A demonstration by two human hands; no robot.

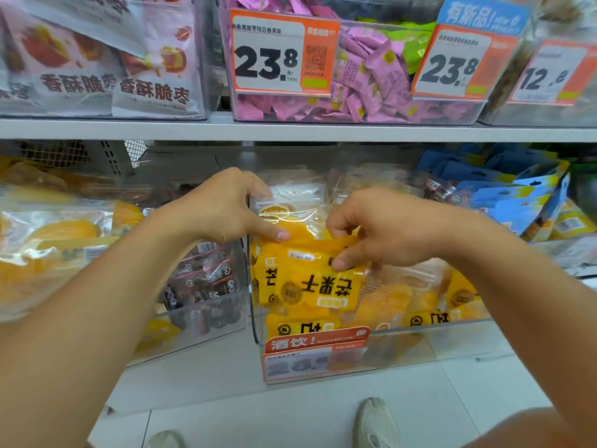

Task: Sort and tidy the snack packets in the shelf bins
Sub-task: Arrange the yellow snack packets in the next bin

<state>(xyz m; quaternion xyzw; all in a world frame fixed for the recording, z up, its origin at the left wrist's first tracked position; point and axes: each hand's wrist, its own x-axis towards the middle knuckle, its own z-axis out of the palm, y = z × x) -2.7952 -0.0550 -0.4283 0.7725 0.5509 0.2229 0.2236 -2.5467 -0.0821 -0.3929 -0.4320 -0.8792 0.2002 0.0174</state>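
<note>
Head view: both hands, left [223,205] and right [381,231], pinch yellow packet [310,279] top edge

Two hands [226,208], four price tags [284,53], two shoes [374,421], packets beyond counting.

Left hand [223,205] covers the top left corner of a clear packet [290,202], and its fingertips vanish behind it. Right hand [384,227] hides the yellow packet's [307,279] upper right edge. Bin's price tag [310,357] is blurred, digits unreadable, and both shoes [374,421] get cut off at the bottom edge.
</note>
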